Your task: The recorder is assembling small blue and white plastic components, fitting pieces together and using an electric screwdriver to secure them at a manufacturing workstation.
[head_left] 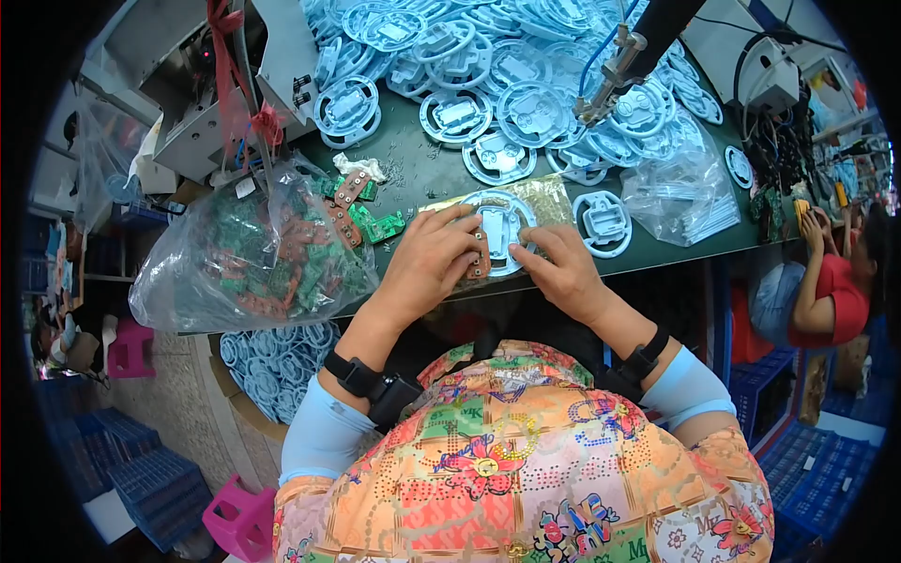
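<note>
A light blue plastic wheel-shaped part (504, 232) lies on a gold sheet (554, 192) at the table's near edge. Over its left side, my left hand (427, 258) has its fingers closed on a narrow brown circuit board (481, 251). My right hand (563, 267) grips the right rim of the wheel part with thumb and curled fingers. Another wheel part (603, 223) lies just right of the sheet. Left of my left hand, brown and green circuit boards (374, 225) lie loose beside a clear bag (169, 272) filled with more of them.
Many blue wheel parts (526, 66) are heaped across the back of the green table (404, 141). A dark tool arm (657, 38) reaches over them. Small screws (405, 169) lie scattered at mid-table. A plastic bag (680, 192) sits at right; a co-worker (831, 296) is beyond.
</note>
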